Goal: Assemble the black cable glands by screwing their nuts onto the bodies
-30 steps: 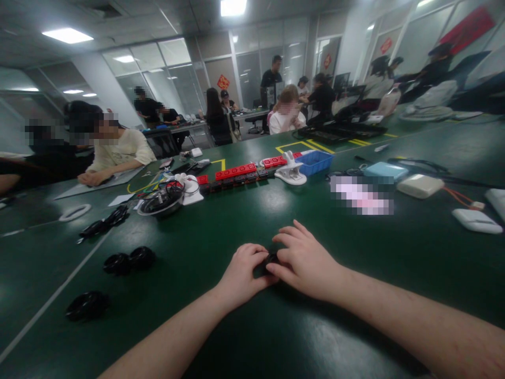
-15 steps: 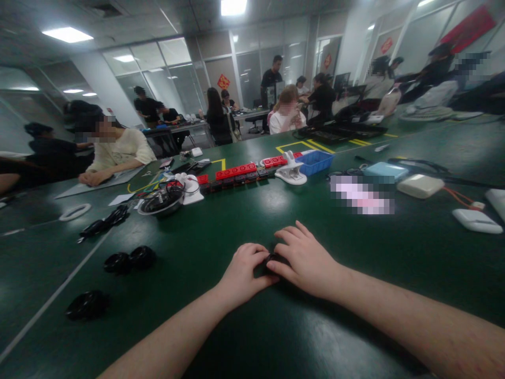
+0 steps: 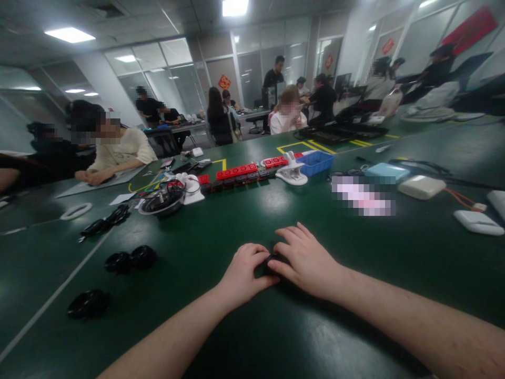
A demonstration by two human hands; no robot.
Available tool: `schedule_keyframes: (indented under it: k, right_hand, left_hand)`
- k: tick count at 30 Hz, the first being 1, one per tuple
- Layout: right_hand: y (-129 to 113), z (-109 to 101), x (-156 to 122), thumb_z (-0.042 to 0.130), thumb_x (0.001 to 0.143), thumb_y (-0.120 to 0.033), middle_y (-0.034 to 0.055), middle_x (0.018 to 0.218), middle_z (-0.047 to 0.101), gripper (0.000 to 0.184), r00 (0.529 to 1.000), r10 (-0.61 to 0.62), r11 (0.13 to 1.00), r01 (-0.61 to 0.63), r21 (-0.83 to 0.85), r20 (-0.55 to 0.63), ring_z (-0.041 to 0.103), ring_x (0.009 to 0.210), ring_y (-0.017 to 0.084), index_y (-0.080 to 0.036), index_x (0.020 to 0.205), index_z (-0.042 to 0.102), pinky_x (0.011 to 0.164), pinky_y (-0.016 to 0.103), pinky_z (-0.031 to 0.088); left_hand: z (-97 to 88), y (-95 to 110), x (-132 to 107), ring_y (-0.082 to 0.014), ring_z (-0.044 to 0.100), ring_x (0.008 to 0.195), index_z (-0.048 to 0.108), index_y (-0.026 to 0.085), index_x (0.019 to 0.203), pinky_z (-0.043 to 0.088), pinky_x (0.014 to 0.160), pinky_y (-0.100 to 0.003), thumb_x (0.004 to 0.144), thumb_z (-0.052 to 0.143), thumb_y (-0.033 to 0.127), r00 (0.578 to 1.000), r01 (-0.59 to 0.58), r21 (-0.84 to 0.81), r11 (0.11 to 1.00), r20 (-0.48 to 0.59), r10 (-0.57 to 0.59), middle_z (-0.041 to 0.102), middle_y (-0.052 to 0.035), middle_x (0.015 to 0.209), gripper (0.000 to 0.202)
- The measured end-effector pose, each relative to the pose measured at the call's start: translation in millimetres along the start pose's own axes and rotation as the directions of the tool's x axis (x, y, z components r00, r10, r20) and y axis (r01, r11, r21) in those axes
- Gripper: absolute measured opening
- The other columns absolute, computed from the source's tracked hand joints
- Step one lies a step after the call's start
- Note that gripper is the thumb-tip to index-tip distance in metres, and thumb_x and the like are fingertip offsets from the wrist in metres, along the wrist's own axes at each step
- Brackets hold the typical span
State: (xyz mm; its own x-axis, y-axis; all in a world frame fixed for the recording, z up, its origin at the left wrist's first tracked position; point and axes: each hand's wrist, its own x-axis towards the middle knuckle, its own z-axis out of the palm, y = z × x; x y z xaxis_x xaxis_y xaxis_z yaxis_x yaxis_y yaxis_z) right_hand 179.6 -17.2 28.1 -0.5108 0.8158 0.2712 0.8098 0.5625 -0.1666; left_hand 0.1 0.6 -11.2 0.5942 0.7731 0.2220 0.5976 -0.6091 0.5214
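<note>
Between my two hands, on the green table [image 3: 221, 221], lies a small black thing that looks like a coiled cable [image 3: 270, 259]; my fingers hide most of it. My left hand [image 3: 246, 271] curls its fingers and thumb about its left side. On the right side, my right hand [image 3: 305, 260] grips it with thumb and index finger, the other fingers raised and bent. Off to the left lie similar shiny black coils: a touching pair [image 3: 131, 259] and a single coil [image 3: 88, 304] nearer to me.
Further back stand a metal bowl [image 3: 161, 204] with dark parts, a row of red blocks [image 3: 236, 171], a white clip stand [image 3: 292, 175] and a blue bin [image 3: 316, 163]. White cases [image 3: 422, 187] lie at right, black cables [image 3: 104, 221] at left. A person [image 3: 118, 150] sits across the left side.
My hands and the black coil hold nearly the same pose. The view has shifted very slightly, and the seated person at left has moved their hands a little.
</note>
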Motion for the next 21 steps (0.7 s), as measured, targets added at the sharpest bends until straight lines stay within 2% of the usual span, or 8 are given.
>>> schedule_keyframes:
  k: [9, 14, 17, 21]
  right_hand:
    - [0.5, 0.3, 0.7, 0.045, 0.085, -0.04, 0.0127, 0.11, 0.055, 0.031, 1.0, 0.002, 0.999, -0.002, 0.034, -0.005, 0.047, 0.107, 0.026, -0.016, 0.086, 0.065, 0.097, 0.052, 0.026]
    - [-0.9, -6.8, -0.6, 0.045, 0.085, -0.036, 0.0097, 0.104, 0.058, 0.027, 0.995, -0.022, 0.993, 0.033, 0.112, -0.093, 0.049, 0.102, 0.023, -0.017, 0.084, 0.064, 0.097, 0.048, 0.028]
    - [-2.8, -10.7, -1.3, 0.051, 0.082, -0.034, 0.0096, 0.103, 0.058, 0.022, 0.987, -0.043, 0.99, 0.063, 0.124, -0.155, 0.049, 0.102, 0.023, -0.017, 0.082, 0.064, 0.098, 0.048, 0.028]
    - [-3.5, -7.8, -1.4, 0.059, 0.076, -0.033, 0.0107, 0.106, 0.057, 0.018, 0.989, -0.054, 0.993, 0.068, 0.098, -0.136, 0.048, 0.104, 0.025, -0.017, 0.081, 0.064, 0.097, 0.05, 0.028]
  left_hand:
    - [1.0, -0.9, 0.0, -0.022, 0.048, 0.098, 0.06, 0.022, 0.098, 0.04, 0.087, -0.038, 0.068, 0.072, 0.03, 1.0, 0.004, -0.005, 1.0, 0.005, -0.004, 0.055, -0.0025, 0.101, 0.032]
    - [0.9, -1.7, -0.3, -0.0221, 0.048, 0.097, 0.06, 0.022, 0.093, 0.04, 0.087, -0.038, 0.068, 0.072, 0.029, 1.0, -0.004, -0.006, 1.0, -0.005, 0.004, 0.055, -0.0024, 0.099, 0.028]
    - [0.4, -1.4, -0.3, -0.0222, 0.048, 0.097, 0.06, 0.023, 0.094, 0.04, 0.086, -0.038, 0.069, 0.071, 0.029, 1.0, 0.0, -0.003, 1.0, 0.001, 0.0, 0.055, -0.0027, 0.1, 0.028]
    - [-1.1, 1.1, 0.3, -0.022, 0.048, 0.097, 0.061, 0.022, 0.094, 0.04, 0.086, -0.037, 0.071, 0.068, 0.027, 1.0, 0.002, 0.007, 1.0, 0.007, -0.002, 0.055, -0.0029, 0.099, 0.025]
